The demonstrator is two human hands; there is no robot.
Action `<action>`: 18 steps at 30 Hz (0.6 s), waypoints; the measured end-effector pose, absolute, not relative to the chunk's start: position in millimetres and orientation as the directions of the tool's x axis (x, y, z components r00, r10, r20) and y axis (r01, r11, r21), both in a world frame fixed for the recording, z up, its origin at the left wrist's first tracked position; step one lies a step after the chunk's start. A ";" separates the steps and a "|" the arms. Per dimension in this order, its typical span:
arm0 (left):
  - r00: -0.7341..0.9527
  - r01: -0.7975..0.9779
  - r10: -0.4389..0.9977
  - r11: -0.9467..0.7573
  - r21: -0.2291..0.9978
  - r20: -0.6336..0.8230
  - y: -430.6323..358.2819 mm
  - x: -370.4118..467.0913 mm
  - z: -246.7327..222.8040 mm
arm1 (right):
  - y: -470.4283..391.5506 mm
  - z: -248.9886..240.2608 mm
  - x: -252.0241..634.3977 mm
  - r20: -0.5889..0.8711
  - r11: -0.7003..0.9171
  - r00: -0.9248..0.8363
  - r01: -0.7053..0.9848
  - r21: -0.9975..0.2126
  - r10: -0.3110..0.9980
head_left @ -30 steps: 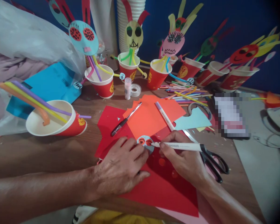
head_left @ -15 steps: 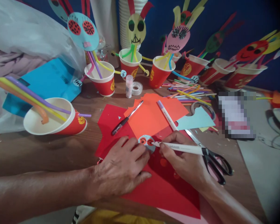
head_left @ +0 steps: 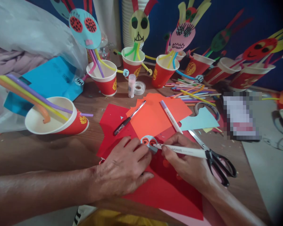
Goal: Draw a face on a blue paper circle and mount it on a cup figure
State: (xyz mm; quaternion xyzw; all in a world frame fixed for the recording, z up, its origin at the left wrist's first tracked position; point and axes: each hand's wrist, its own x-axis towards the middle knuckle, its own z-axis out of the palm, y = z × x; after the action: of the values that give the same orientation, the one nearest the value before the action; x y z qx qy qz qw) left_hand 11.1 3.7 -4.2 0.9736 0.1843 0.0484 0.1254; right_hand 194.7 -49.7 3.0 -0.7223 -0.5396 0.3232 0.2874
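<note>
Blue paper face (head_left: 149, 141), right fingers (head_left: 163, 148) clamped on marker (head_left: 186, 150), hold of left fingers (head_left: 145, 154) unclear, "Hi!" tags (head_left: 125, 72)

The tabletop (head_left: 49, 153) lies open along its left front; the tipped cup (head_left: 70, 125) and upright cups (head_left: 106, 88) block the way behind.

Both forearms (head_left: 49, 188) are bare, and yellow cloth (head_left: 124, 218) seems worn below.
</note>
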 end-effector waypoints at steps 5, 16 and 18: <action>0.930 0.340 0.364 -0.904 0.260 0.049 3.8 11.0 -4.8 | -51.2 3.5 192.8 -0.172 -0.300 0.272 0.553 -0.777 0.947; 0.930 0.344 0.365 -0.906 0.246 0.040 4.4 10.9 -2.2 | -49.5 3.9 192.4 -0.151 -0.293 0.307 0.494 -0.818 0.940; 0.931 0.345 0.364 -0.905 0.250 0.032 4.2 11.0 -1.8 | -49.2 4.0 191.8 -0.139 -0.295 0.324 0.503 -0.813 0.936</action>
State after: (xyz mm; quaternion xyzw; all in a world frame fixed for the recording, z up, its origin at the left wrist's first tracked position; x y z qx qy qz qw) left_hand 11.0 4.2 -1.8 0.9751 0.1818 0.0390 0.1211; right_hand 191.8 -49.2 4.0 -0.7391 -0.4866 0.3182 0.3402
